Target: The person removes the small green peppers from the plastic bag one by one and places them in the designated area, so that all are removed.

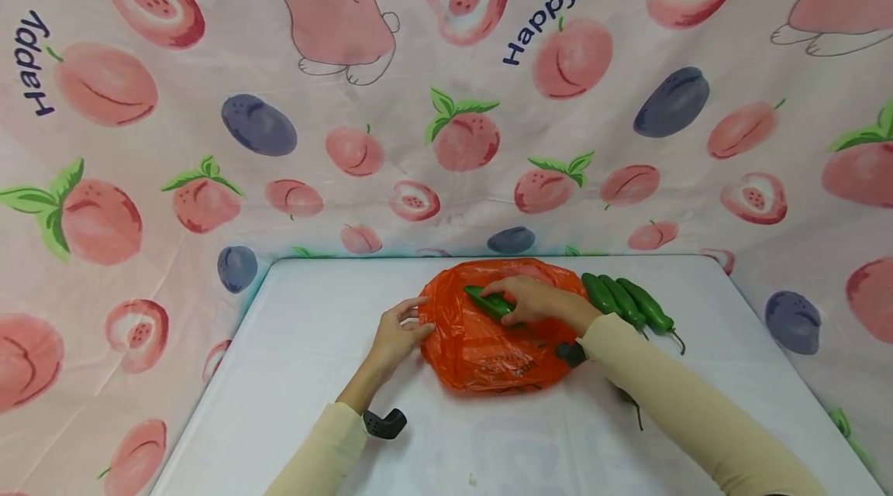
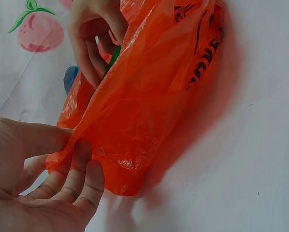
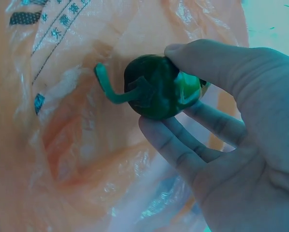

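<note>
A thin orange-red plastic bag (image 1: 463, 353) with dark printing lies on the white table, its mouth spread open. At its left edge my left hand (image 1: 396, 337) pinches the rim between thumb and fingers, seen closely in the left wrist view. Over the bag's opening my right hand (image 1: 532, 301) holds a glossy green chili pepper (image 1: 487, 302) between thumb and fingertips. The right wrist view shows the blunt end of this pepper (image 3: 151, 89) with its curved stem. How much lies inside the bag cannot be told.
Several green chili peppers (image 1: 631, 302) lie side by side just right of the bag. Another pepper's stem (image 1: 639, 415) pokes out from under my right forearm. A fruit-patterned cloth (image 1: 391, 170) stands behind the white table (image 1: 300, 364).
</note>
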Available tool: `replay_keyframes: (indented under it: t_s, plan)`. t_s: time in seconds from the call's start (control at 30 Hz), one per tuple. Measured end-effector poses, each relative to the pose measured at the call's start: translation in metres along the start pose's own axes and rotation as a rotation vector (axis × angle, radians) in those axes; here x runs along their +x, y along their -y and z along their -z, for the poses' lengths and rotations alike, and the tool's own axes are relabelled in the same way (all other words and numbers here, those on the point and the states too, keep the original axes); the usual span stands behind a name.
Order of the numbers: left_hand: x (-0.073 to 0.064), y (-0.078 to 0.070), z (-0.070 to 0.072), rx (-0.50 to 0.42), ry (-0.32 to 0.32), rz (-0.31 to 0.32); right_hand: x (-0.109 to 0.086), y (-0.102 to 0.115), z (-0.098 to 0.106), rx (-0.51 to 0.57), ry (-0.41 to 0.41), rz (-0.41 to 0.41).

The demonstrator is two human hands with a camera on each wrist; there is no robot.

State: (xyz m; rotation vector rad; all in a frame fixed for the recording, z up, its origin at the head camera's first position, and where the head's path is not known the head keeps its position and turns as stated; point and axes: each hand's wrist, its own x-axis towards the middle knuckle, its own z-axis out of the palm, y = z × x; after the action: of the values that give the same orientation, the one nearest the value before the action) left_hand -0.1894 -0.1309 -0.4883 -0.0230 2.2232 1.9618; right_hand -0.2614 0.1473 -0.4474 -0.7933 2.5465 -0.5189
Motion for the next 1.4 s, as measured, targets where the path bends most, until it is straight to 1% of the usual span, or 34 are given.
replay_keyframes:
  t_s: [0.1, 0.17, 0.27, 0.43, 0.6, 0.77, 0.87, 1.0, 1.2, 1.4]
  plan:
    - [0.007, 0.012, 0.0, -0.003, -0.003, -0.002, -0.004, 0.001, 0.003, -0.02, -0.008, 0.016]
    - [0.007, 0.013, 0.0, -0.003, -0.002, -0.004, -0.006, 0.002, 0.005, -0.037, -0.009, 0.023]
    - [0.007, 0.014, 0.0, -0.006, -0.003, -0.006, -0.01, 0.004, 0.007, -0.034, -0.003, 0.028]
    - [0.007, 0.014, 0.0, -0.012, -0.002, -0.013, -0.017, 0.006, 0.01, -0.033, -0.016, 0.073]
    - [0.006, 0.01, -0.001, -0.011, 0.003, -0.008, -0.025, 0.005, 0.011, -0.007, -0.027, 0.086]
    - [-0.004, -0.005, -0.003, -0.001, 0.005, -0.001, -0.034, 0.004, 0.011, 0.036, -0.044, 0.126]
    - [-0.009, -0.013, -0.004, -0.003, 0.002, -0.003, -0.039, 0.003, 0.013, 0.053, -0.072, 0.158]
    - [-0.011, -0.014, -0.005, -0.011, -0.002, -0.008, -0.049, 0.002, 0.015, 0.078, -0.113, 0.168]
    - [-0.01, -0.012, -0.005, -0.012, -0.007, -0.008, -0.063, 0.001, 0.017, 0.126, -0.148, 0.172]
    - [-0.011, -0.013, -0.006, -0.001, -0.009, -0.012, -0.074, -0.005, 0.018, 0.162, -0.184, 0.218]
